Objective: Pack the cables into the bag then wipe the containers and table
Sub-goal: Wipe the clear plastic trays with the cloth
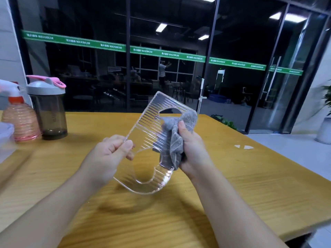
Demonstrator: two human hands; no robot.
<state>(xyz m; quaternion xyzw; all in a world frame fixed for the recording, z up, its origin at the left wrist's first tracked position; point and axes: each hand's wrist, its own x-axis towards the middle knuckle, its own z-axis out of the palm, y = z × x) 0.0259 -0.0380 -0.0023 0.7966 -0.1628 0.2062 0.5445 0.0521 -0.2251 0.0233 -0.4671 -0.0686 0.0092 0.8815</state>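
Head view: your left hand (114, 151) pinches the near-left edge of a clear ribbed plastic container (143, 140), thumb on top, fingers curled underneath. You hold the container tilted in the air above the middle of the worktop (232, 185), not touching the wood. It has rounded cut-outs at its far and near ends, and the ribbing runs along its long side.

Your right hand (192, 149) grips a bunched grey cloth (174, 142), fingers wrapped tight round it, thumb pointing up. The cloth presses against the right edge of the container, and part of it folds over the far corner beside the upper cut-out. Seen through the plastic, more cloth hangs behind it.

Towards the far-left corner of the worktop: a smoky dark shaker bottle (49, 111) with a grey lid and pink flip cap stands upright. Just left of it, a pink ribbed spray bottle (19, 120) with an orange collar and white trigger head. At the left edge, part of a translucent lidded box (6, 138), blurred and cut off by the frame.

Near the right edge of the worktop, a small pale mark (244, 147); can't tell what it is.

Beyond the far edge, a dark glass wall (161, 51) with a green stripe. No bag or cables in view.
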